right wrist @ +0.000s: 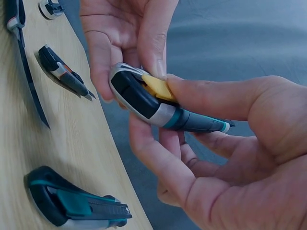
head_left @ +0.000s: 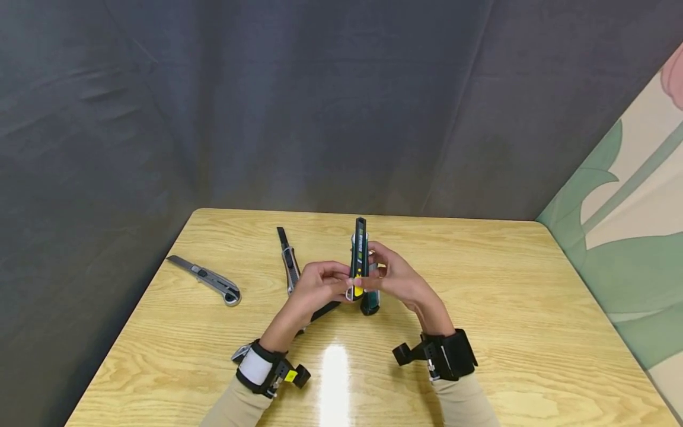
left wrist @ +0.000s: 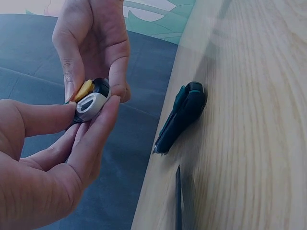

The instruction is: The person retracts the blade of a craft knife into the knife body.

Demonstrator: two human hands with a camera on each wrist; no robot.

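Observation:
Both hands hold one utility knife (head_left: 360,255) above the table, its dark body upright in the head view with yellow near the lower end. My left hand (head_left: 317,287) pinches the knife's lower end between thumb and fingers. From the other side my right hand (head_left: 400,281) grips it, the thumb against the yellow part (right wrist: 160,87) in the right wrist view. A silver loop-like end (left wrist: 91,106) shows in the left wrist view. Behind the held knife, a black-and-teal utility knife (head_left: 370,303) lies on the table, partly hidden.
On the wooden table (head_left: 507,308), a grey utility knife (head_left: 213,283) lies at the left with its blade out. Another knife (head_left: 290,261) lies behind my left hand. A black piece (head_left: 324,309) and a silver end (head_left: 241,353) show around my left arm. A dark curtain (head_left: 341,107) hangs behind.

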